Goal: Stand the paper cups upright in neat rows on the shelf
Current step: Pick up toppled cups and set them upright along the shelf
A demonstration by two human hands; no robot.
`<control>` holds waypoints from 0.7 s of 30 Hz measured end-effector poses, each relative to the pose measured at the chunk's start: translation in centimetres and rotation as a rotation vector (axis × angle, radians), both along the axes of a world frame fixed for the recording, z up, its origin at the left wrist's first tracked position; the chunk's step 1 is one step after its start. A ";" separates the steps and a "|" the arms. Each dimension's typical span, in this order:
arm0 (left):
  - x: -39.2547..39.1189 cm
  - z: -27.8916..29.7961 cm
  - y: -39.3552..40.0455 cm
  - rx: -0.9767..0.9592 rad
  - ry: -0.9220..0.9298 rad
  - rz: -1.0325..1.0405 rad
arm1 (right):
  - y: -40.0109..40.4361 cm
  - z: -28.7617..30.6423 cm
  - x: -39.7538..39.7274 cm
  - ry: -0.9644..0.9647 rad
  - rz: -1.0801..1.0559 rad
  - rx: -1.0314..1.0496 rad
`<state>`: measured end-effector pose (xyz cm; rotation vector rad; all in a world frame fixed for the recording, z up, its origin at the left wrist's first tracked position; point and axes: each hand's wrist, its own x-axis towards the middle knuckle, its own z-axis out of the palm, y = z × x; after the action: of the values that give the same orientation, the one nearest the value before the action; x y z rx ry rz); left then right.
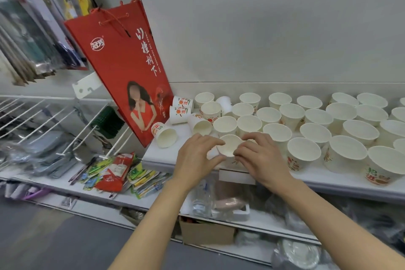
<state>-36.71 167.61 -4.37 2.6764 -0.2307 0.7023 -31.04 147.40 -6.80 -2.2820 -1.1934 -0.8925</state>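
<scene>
i am holding one paper cup [229, 146] upright at the front edge of the shelf [157, 155], near its left end, with both hands around the rim. my left hand [195, 155] is curling its fingers and thumb against the cup's left side, and my right hand [260, 155] is pinching the right side of the rim, so both are grasping the same cup. just beyond my fingers, upright cups [248, 124] are standing in rough rows that are running toward the right end of the shelf and back to the rear wall [263, 39]. the nearest of them, at the front right, are showing red and green print. to the left of the rows, several cups are lying on their sides: one [164, 133] near the front left corner with its mouth facing me, another [200, 126] beside it, and two [180, 108] farther back. a red gift bag [122, 68] is leaning at the shelf's left end, touching the tipped cups at the back.
</scene>
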 end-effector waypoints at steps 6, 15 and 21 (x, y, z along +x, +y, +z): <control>2.3 -0.4 9.4 0.075 0.060 0.504 | 0.8 0.0 0.7 0.020 -0.029 -0.031; 4.2 0.1 13.2 0.169 0.044 0.505 | 6.4 2.9 2.4 -0.063 -0.069 0.175; 6.3 1.3 14.1 0.070 0.253 0.412 | 13.1 4.5 7.6 0.094 -0.200 -0.193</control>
<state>-30.40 181.73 -3.10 2.8747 0.3786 0.4635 -23.47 160.53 -2.29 -2.6040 -1.0658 -0.7558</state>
